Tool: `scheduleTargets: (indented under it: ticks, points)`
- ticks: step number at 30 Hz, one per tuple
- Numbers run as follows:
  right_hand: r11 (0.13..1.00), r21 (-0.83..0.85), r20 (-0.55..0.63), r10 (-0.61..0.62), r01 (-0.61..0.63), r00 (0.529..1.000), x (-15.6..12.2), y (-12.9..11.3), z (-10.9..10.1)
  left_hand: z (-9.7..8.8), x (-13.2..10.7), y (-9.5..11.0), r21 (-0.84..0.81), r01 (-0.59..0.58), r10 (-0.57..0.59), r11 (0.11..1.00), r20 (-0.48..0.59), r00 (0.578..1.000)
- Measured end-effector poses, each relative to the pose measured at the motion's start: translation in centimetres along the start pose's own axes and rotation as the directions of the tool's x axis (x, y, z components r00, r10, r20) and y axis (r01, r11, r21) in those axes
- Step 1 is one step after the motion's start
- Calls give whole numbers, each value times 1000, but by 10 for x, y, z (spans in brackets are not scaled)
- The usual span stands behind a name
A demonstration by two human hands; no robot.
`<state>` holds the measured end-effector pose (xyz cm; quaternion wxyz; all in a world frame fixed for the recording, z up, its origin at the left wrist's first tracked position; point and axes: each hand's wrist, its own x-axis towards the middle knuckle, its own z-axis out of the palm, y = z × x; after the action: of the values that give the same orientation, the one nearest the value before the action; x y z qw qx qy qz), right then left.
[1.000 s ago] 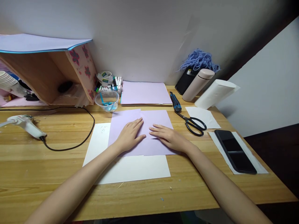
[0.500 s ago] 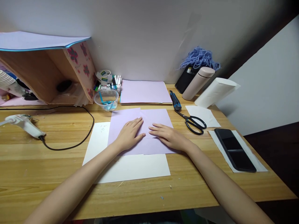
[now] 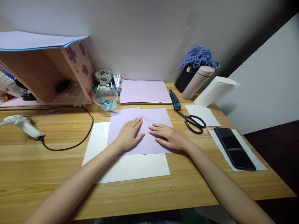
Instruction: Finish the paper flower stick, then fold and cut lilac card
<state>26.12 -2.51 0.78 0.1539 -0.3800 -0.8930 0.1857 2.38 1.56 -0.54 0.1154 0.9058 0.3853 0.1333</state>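
A lilac sheet of paper [image 3: 161, 116] lies folded on a white sheet [image 3: 140, 168] in the middle of the wooden desk. My left hand [image 3: 129, 133] rests flat on the lilac paper's left half, fingers stretched out and pointing toward the centre fold. My right hand [image 3: 168, 136] presses flat on the right half, fingers together and pointing left, almost meeting the left hand's fingertips. Neither hand holds anything.
Black scissors [image 3: 193, 123] and a blue utility knife [image 3: 174, 99] lie right of the paper. A phone [image 3: 234, 148] rests on white cloth. Behind are a lilac paper stack [image 3: 144, 91], a clear bowl [image 3: 105, 99], markers, a flask [image 3: 198, 82]. A glue gun [image 3: 22, 124] lies left.
Both hands stay pressed on the lilac paper almost unmoved. The camera view has shifted slightly.
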Motion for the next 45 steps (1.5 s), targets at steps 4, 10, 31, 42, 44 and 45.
scheduleTargets:
  ticks: [4,10,31,42,44,45]
  points:
    - [996,68,-40,55,-52,998,2,0,-1,-1,0,0,15,3,-3,1000,7,1000]
    - [994,0,-49,105,-106,993,33,4,-6,-1,-1,0,17,3,-3,1000,12,1000]
    - [933,196,-246,344,-301,906,81,26,8,3,-6,0,-82,-13,8,997,-60,998]
    - [251,967,-167,550,29,818,96,-39,-53,-99,33,19,-786,272,-368,555,61,928]
    - [311,943,-267,505,116,821,102,-52,-65,-125,35,26,-763,240,-364,600,7,931]
    - [361,921,-318,479,147,818,104,-57,-72,-136,34,28,-739,222,-362,636,-33,931]
